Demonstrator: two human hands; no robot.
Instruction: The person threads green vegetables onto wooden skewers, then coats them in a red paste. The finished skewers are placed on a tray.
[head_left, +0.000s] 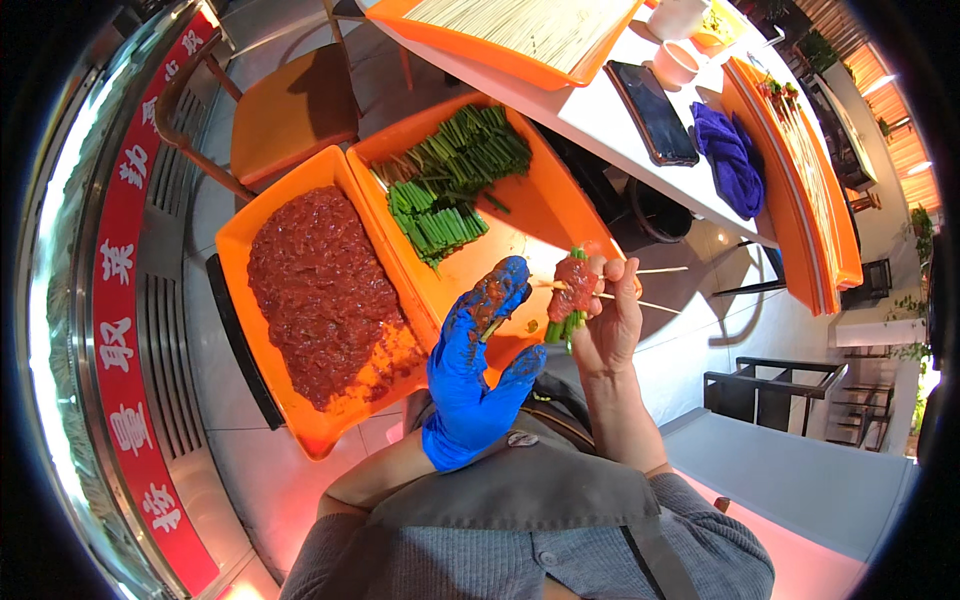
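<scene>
My left hand (480, 367), in a blue glove smeared with red marinade, has its thumb and fingers spread, palm toward the skewered bundle. Bare, my right hand (616, 315) grips two thin wooden skewers (645, 303) that run through a slice of marinated raw meat (574, 291) wrapped around cut green stalks (565, 331). The gloved fingertips are just left of this bundle. An orange tub of marinated meat slices (322, 292) lies at the left. Beside it, another orange tub (517, 225) holds bunches of cut green stalks (480, 150).
A white table (600, 112) at the upper right bears a tray of bare skewers (517, 30), a phone (652, 112), a purple cloth (727, 157) and cups. Stacked orange trays (795, 195) with finished skewers stand at its end. An orange-seated chair (292, 112) is at the upper left.
</scene>
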